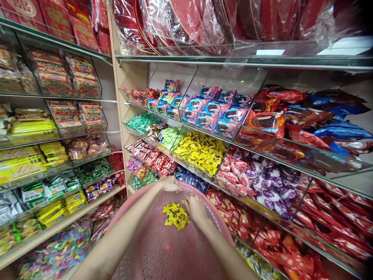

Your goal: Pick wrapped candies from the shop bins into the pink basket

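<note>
A large pink plastic basket [140, 241] with small holes is in front of me, tilted so I look down into it. My left hand [170, 184] is closed at its far rim, with the fingertips partly hidden. Inside the basket, a small heap of yellow-wrapped candies [176, 216] lies near the far wall. Just right of that heap is my right hand [194, 207], its fingers curled together. A bit of yellow wrapper shows at those fingertips. Beyond the basket, a shelf bin holds many more yellow candies [201, 152].
Purple and white candies [271, 186] and red packets [335, 217] fill bins on the right. Blue-pink cookie packs [215, 111] sit on the shelf above. A glass shelf edge [233, 60] juts out higher up. Another shelf unit with yellow snack packs [23, 165] stands left.
</note>
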Demonstrator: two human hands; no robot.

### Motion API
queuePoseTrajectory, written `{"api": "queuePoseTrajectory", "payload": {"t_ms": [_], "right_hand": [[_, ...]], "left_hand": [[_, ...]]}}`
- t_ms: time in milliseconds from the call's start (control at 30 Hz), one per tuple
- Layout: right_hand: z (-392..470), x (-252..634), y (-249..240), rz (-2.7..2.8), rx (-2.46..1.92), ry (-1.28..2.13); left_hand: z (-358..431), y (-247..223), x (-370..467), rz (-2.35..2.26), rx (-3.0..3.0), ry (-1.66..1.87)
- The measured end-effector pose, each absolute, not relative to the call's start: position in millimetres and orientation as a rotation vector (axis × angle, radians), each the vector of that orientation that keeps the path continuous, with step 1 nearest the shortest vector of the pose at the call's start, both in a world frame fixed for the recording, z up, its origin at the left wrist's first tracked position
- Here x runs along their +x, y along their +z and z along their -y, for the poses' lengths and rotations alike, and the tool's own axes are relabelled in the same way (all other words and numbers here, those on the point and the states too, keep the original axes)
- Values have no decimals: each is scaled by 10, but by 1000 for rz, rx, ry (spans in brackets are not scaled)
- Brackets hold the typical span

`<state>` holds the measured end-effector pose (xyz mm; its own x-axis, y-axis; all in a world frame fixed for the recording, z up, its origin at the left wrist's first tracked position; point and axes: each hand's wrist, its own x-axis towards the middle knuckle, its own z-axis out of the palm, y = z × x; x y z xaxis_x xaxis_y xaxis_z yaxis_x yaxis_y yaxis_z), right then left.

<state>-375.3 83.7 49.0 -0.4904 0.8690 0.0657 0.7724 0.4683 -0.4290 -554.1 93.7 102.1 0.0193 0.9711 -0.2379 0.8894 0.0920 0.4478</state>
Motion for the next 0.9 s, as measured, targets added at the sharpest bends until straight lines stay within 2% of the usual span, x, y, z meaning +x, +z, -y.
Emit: {"api": "queuePoseTrajectory", "payload": {"t_ms": [233,433,567,700,900], "right_hand": [[-671,-3839,794,2604,-1370,126],[-748,-3691,1646,2452,-1104,-170],[-958,-3564,2093,2391,-1171,-534],[-1153,-3530,2127,2431,-1270,-724],[-1167,-3491,2089,2366,-1248,-611]], "left_hand": [[-924,1037,-5515,-1917,1838,216],[-939,1062,-5485,-1946,1821,187],[-952,1047,-5486,-1911,1813,204],[-949,1043,-5488,-1918,1809,213],[-933,1067,-5485,-1888,1815,231]]}}
